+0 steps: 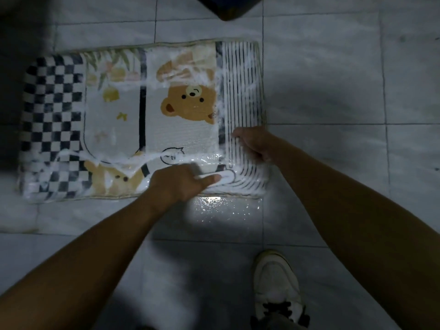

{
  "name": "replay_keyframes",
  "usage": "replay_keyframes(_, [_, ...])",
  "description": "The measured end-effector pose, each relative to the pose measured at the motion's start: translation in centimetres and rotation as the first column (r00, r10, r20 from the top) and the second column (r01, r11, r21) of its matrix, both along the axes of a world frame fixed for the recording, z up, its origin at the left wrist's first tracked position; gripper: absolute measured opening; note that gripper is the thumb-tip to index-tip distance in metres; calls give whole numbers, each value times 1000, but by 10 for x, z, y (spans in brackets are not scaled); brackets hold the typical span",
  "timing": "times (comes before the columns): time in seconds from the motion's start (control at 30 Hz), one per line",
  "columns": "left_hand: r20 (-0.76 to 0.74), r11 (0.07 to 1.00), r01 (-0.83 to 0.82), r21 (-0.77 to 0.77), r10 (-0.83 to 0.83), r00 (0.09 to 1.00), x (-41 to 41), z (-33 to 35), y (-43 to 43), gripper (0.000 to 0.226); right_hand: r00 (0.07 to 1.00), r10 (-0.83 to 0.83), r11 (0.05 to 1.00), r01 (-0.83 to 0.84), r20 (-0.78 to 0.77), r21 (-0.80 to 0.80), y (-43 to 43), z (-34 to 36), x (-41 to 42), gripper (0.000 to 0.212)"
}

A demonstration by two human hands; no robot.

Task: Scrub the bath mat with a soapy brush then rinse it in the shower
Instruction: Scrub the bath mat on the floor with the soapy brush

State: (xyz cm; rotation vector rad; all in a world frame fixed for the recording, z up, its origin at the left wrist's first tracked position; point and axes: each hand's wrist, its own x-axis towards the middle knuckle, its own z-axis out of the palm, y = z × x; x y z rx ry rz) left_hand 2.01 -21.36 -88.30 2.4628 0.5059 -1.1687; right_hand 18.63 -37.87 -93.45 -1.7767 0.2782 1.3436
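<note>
One bath mat is laid flat on the tiled floor, printed with black-and-white checks, brown bears, fruit and thin dark stripes, and streaked with white foam. Two hands are seen: the fingers of the left hand are clenched round one white brush at the mat's near edge, and those of the right hand are curled on the striped end, gripping it. One white shoe is planted on the wet, pale grey tiles of a dimly lit room.
</note>
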Motion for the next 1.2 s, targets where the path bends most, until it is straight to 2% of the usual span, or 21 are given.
replay_keyframes(0.07, [32, 999, -48, 8, 48, 998, 0, 1, 3, 98, 999, -26, 1000, 26, -28, 18, -1, 0, 0, 49])
replay_keyframes(0.17, [40, 999, -38, 14, 37, 999, 14, 1, -30, 97, 998, -50, 998, 52, -40, 27, 2, 2, -1, 38])
replay_keyframes(0.23, [24, 996, -69, -49, 71, 997, 25, -1, -52, 97, 993, -116, 993, 117, -10, 32, 1, -1, -2, 33])
replay_keyframes(0.33, [-6, 962, -223, -157, 225, 974, 16, -5, -39, 86, 993, -118, 991, 118, -4, 66, 1, -6, 0, 28])
replay_keyframes(0.47, [-17, 962, -269, -51, 268, 963, -18, 10, 11, 71, 987, -151, 979, 155, -47, 131, -4, 0, -3, 26])
replay_keyframes(0.53, [-21, 925, -368, -95, 368, 930, -15, 13, 11, 65, 989, -145, 983, 140, 42, 117, -3, 4, -8, 26])
replay_keyframes(0.63, [4, 877, -441, -193, 450, 893, 15, 2, -14, 76, 947, -88, 996, 73, 308, 60, 0, 6, -19, 25])
replay_keyframes(0.73, [-54, 777, -556, -295, 568, 822, 16, -1, -28, 78, 920, -77, 996, 56, 384, 67, -13, 5, -31, 25])
replay_keyframes(0.87, [-67, 855, -486, -181, 483, 873, -32, 19, 10, 70, 953, -133, 991, 122, 271, 57, -21, 2, -71, 10])
replay_keyframes(0.9, [-71, 869, -474, -139, 469, 880, -37, 22, 18, 71, 953, -113, 993, 103, 280, 49, -19, 4, -80, 15])
replay_keyframes(0.97, [-47, 897, -439, -55, 436, 898, -20, 17, 16, 76, 947, -95, 995, 83, 308, 51, -16, 3, -86, 28])
replay_keyframes(1.03, [-7, 938, -345, -15, 345, 939, 9, 7, -3, 80, 957, -98, 995, 86, 274, 57, -16, 5, -82, 21])
replay_keyframes(1.1, [41, 977, -212, -33, 213, 976, 29, 3, -20, 73, 963, -110, 994, 102, 245, 46, -18, 6, -81, 13])
replay_keyframes(1.2, [30, 995, -96, -25, 96, 995, 16, 10, 2, 82, 948, -153, 988, 142, 278, 56, -16, 2, -82, 32])
